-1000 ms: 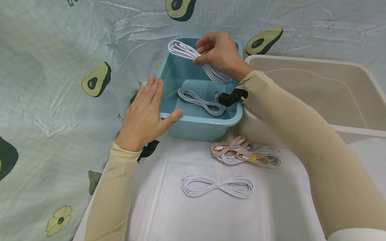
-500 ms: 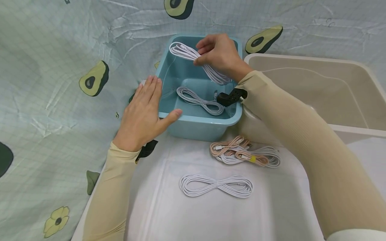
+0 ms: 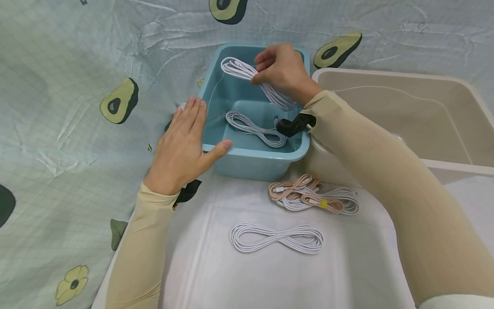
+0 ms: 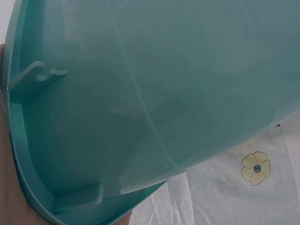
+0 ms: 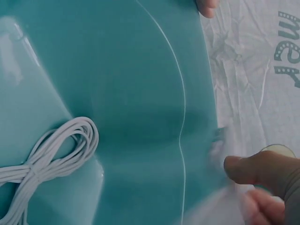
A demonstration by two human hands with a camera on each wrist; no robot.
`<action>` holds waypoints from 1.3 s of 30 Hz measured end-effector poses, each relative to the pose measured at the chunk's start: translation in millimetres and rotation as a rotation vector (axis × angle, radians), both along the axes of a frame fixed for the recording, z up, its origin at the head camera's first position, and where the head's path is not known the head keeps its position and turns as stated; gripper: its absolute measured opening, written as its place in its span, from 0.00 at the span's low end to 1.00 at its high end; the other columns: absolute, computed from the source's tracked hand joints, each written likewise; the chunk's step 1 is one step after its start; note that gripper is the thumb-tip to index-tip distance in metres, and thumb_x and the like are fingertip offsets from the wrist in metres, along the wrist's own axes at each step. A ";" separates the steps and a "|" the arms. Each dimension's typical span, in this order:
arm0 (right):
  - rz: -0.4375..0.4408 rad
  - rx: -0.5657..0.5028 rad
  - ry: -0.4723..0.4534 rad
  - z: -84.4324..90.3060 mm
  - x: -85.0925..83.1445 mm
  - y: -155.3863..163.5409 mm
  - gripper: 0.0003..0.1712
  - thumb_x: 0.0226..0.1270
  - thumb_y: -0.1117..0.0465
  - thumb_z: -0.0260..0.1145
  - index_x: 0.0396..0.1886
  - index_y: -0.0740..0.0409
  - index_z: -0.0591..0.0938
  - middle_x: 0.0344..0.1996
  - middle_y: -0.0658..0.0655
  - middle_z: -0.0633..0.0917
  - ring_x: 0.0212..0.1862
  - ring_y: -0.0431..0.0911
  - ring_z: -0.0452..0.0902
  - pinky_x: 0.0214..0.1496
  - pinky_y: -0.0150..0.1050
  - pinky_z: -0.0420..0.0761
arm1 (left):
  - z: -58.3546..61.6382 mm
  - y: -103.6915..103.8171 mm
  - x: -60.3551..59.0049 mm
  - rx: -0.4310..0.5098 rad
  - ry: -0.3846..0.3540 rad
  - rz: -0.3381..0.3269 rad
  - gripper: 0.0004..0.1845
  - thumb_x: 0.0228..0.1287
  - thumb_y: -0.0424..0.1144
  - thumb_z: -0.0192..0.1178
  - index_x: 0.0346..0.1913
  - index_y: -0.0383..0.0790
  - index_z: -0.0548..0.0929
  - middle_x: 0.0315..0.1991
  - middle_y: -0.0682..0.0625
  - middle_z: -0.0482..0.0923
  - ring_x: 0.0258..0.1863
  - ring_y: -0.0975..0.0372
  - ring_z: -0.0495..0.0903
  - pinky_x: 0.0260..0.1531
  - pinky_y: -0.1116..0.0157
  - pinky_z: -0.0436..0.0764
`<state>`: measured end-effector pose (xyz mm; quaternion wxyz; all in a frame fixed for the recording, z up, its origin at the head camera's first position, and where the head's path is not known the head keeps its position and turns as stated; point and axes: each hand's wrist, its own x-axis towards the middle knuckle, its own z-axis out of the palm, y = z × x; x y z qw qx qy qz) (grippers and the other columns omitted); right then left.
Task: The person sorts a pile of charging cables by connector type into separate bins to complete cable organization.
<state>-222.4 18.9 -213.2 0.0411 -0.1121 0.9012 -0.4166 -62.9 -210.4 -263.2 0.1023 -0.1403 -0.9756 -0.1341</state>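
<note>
Here, the right hand (image 3: 284, 68) pinches one cable (image 3: 240, 69); the outstretched left hand (image 3: 179, 150) touches one bin (image 3: 254, 166) holding another cable (image 3: 254, 129).

Fingers (image 5: 255, 169) pinch a blurred white cable (image 5: 213, 210) over a teal bin (image 5: 136, 89)

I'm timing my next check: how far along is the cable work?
Probably partway, if cables are going into the blue bin. Apparently done: one coiled cable lies on its floor. In hand: the right hand holds a white bundle over the bin; the left hand is at its rim. Remaining: a white coil and a mixed cable pile on the table.
</note>
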 end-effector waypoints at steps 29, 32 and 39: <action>0.011 -0.111 0.002 3.0 -0.8 12.0 0.26 0.63 0.59 0.76 0.61 0.53 0.84 0.44 0.44 0.83 0.49 0.39 0.80 0.56 0.34 0.82 | -10.9 4.5 -17.3 0.017 -0.017 -0.036 0.56 0.71 0.75 0.47 0.82 0.31 0.52 0.84 0.37 0.51 0.87 0.50 0.45 0.88 0.53 0.44; 0.017 -0.106 0.013 5.1 1.7 14.9 0.25 0.64 0.59 0.76 0.61 0.53 0.83 0.43 0.44 0.83 0.49 0.40 0.80 0.56 0.34 0.82 | -13.1 5.0 -21.6 0.021 -0.019 -0.044 0.55 0.71 0.72 0.49 0.82 0.31 0.51 0.84 0.37 0.51 0.87 0.50 0.45 0.88 0.52 0.44; 0.055 -0.106 0.042 11.0 11.6 14.1 0.25 0.62 0.59 0.77 0.60 0.54 0.84 0.44 0.46 0.85 0.50 0.39 0.81 0.55 0.33 0.82 | -15.8 0.2 -29.0 0.015 -0.040 -0.036 0.54 0.72 0.71 0.50 0.82 0.32 0.51 0.84 0.37 0.49 0.87 0.49 0.45 0.88 0.52 0.43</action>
